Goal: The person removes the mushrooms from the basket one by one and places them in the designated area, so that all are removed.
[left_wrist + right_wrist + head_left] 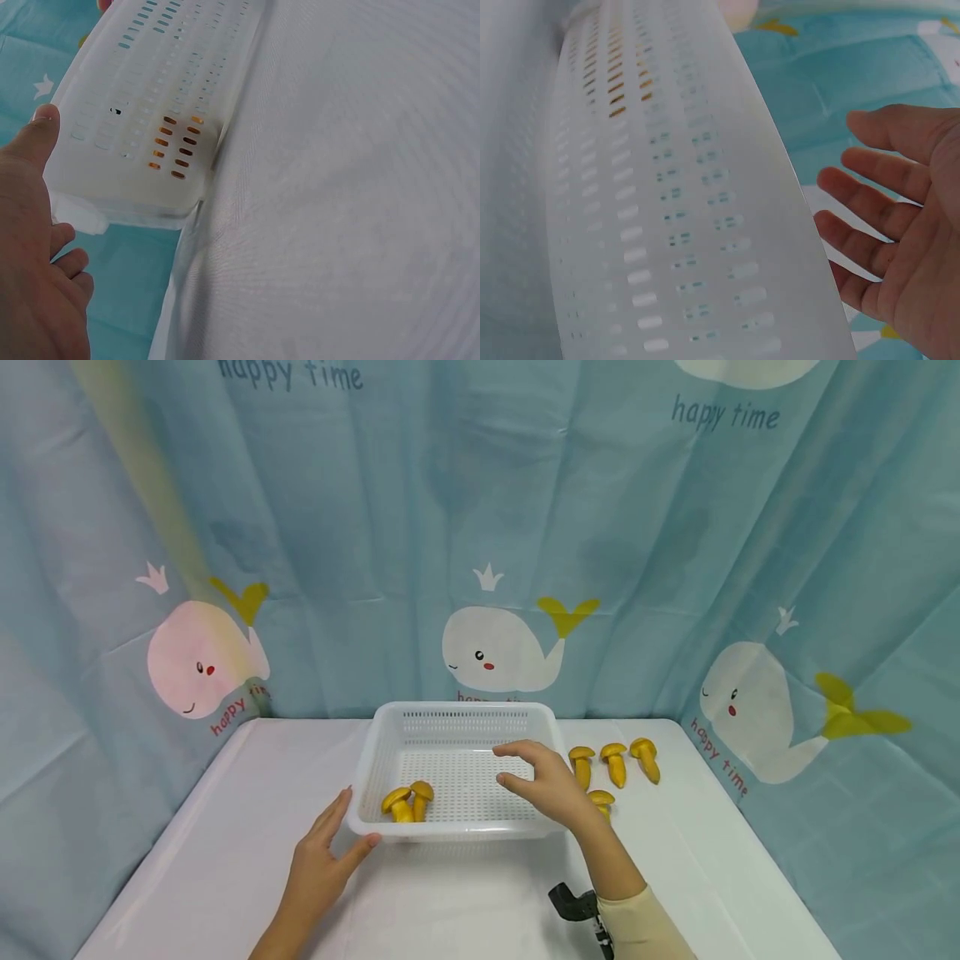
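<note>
A white perforated plastic basket (461, 829) stands on the table, with two yellow mushrooms (421, 802) in its front left corner. My left hand (318, 858) is at that corner, its thumb near the front rim and its fingers extended along the left side. In the left wrist view, the thumb (43, 131) touches the rim. Over the right part of the basket hovers my right hand (551, 783), fingers loosely bent and apart from the thumb, holding nothing. The right wrist view shows its spread fingers (870, 217) beyond the basket's rim.
Several more yellow mushrooms (615, 766) lie on the white table (697, 860) right of the basket, one partly hidden behind my right hand. A light-blue curtain (360, 610) with whale prints encloses the back and sides. A black device (572, 903) sits at my right wrist.
</note>
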`<act>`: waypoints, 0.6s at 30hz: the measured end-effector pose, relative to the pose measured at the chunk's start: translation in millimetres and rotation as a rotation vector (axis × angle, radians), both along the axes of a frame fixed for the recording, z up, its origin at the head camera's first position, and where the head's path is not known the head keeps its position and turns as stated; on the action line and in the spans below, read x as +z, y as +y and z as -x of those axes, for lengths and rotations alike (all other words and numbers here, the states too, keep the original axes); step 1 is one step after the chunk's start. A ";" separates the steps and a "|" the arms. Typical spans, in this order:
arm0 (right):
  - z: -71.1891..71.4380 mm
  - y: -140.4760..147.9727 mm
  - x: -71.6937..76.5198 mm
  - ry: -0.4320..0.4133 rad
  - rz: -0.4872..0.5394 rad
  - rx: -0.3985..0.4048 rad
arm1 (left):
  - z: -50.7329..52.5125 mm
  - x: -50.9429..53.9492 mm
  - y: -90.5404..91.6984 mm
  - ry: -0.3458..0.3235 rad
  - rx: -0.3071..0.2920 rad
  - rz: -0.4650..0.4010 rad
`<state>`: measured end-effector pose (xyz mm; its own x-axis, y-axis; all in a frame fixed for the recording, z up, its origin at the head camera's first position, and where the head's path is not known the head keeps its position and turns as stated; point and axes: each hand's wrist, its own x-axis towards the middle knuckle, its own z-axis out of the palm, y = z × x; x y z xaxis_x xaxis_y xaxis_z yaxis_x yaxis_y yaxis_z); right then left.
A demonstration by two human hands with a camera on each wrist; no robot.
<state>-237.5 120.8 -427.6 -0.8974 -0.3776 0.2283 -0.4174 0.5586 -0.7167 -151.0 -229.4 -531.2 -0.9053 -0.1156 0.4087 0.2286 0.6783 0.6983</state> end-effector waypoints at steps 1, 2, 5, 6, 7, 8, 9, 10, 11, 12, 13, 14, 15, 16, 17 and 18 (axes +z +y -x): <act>0.2 -2.5 0.0 0.000 -0.001 0.009 | 0.2 0.2 0.0 0.001 0.001 0.002; 0.4 -4.8 0.3 -0.002 -0.003 0.017 | 0.5 0.3 0.1 0.003 0.001 0.003; 1.5 -12.1 1.0 0.000 -0.007 0.035 | 0.7 0.4 -0.1 0.012 0.002 0.008; 1.8 -14.4 1.1 0.001 -0.010 0.040 | 0.6 0.5 -0.1 0.014 0.002 0.010; 2.1 -16.7 1.4 0.003 -0.011 0.046 | 0.5 0.7 -0.1 0.015 0.003 0.010; 2.5 -19.0 1.6 0.004 -0.011 0.053 | 0.4 0.8 -0.1 0.015 0.003 0.011; 3.0 -21.2 1.5 0.005 -0.013 0.058 | 0.3 1.0 -0.2 0.014 0.005 0.011; 3.4 -23.4 1.4 0.007 -0.013 0.064 | 0.3 1.3 -0.2 0.014 0.006 0.010; 4.0 -25.6 1.2 0.008 -0.013 0.072 | 0.2 1.3 -0.2 0.014 0.008 0.012; 4.6 -27.8 0.9 0.011 -0.018 0.078 | 0.1 1.7 -0.3 0.013 0.008 0.015; 5.3 -30.2 0.9 0.011 -0.021 0.084 | 0.1 1.8 -0.3 0.014 0.008 0.017; 5.9 -32.7 0.8 0.011 -0.025 0.089 | 0.2 1.7 -0.3 0.014 0.008 0.019; 6.6 -35.0 0.9 0.010 -0.024 0.096 | 0.4 1.6 -0.4 0.015 0.008 0.022; 7.4 -37.8 1.2 0.006 -0.025 0.102 | 0.5 1.5 -0.4 0.017 0.006 0.025; 8.0 -40.5 1.5 0.001 -0.029 0.106 | 0.5 1.5 -0.5 0.019 0.003 0.027; 8.7 -43.4 1.9 -0.003 -0.034 0.110 | 0.6 1.6 -0.6 0.021 0.001 0.027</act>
